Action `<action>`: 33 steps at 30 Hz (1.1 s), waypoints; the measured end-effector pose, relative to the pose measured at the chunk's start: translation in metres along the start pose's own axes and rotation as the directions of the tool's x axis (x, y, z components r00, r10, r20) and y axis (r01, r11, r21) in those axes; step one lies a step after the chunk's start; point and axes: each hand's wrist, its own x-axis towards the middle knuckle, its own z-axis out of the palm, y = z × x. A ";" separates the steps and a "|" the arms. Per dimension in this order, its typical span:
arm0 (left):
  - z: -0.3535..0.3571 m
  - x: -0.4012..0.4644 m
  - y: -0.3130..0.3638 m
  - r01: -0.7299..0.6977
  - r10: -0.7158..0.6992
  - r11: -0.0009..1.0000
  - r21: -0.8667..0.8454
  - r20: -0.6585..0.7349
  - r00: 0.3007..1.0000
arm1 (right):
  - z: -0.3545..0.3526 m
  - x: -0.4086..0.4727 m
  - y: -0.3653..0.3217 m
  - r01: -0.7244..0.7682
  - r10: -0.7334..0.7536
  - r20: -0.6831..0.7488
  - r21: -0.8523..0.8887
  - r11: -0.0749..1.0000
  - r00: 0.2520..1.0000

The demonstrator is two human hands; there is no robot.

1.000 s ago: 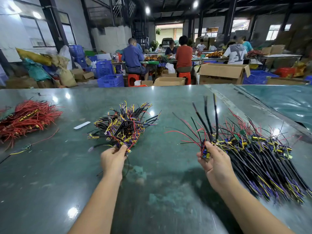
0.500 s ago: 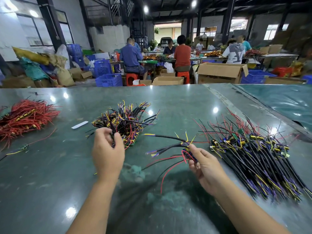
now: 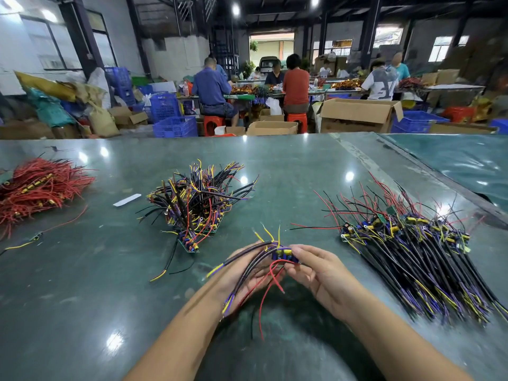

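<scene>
Board against right hand, probably pinched

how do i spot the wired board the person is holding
On the big green table, look near the front, between the tangled middle pile and the long right pile. There the left hand and right hand hold one small wired board. It alone is off the table, red wires dangling.

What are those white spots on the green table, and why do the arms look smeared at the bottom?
Head view: the spots are ceiling lamps mirrored in the glossy table; the forearms blur near the lower edge, probably from motion; the left hand and right hand holding the wired board look sharper.
</scene>
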 end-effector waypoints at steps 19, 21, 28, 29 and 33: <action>-0.015 0.007 -0.013 -0.277 0.259 0.901 0.334 0.096 0.961 | -0.008 -0.002 -0.002 0.182 -0.163 0.083 -0.383 0.906 0.983; -0.015 0.007 -0.012 -0.261 0.240 0.910 0.322 0.104 0.965 | -0.009 -0.002 -0.003 0.204 -0.173 0.112 -0.422 0.884 0.979; -0.011 0.006 -0.009 -0.250 0.213 0.928 0.276 0.158 0.964 | -0.012 -0.001 -0.007 0.183 -0.130 0.170 -0.343 0.922 0.977; -0.010 0.006 -0.009 -0.261 0.216 0.930 0.260 0.187 0.958 | -0.012 0.000 -0.007 0.169 -0.120 0.179 -0.292 0.941 0.977; -0.011 0.009 -0.009 -0.270 0.245 0.952 0.144 0.167 0.955 | -0.011 0.002 -0.008 0.141 -0.109 0.174 -0.184 0.973 0.979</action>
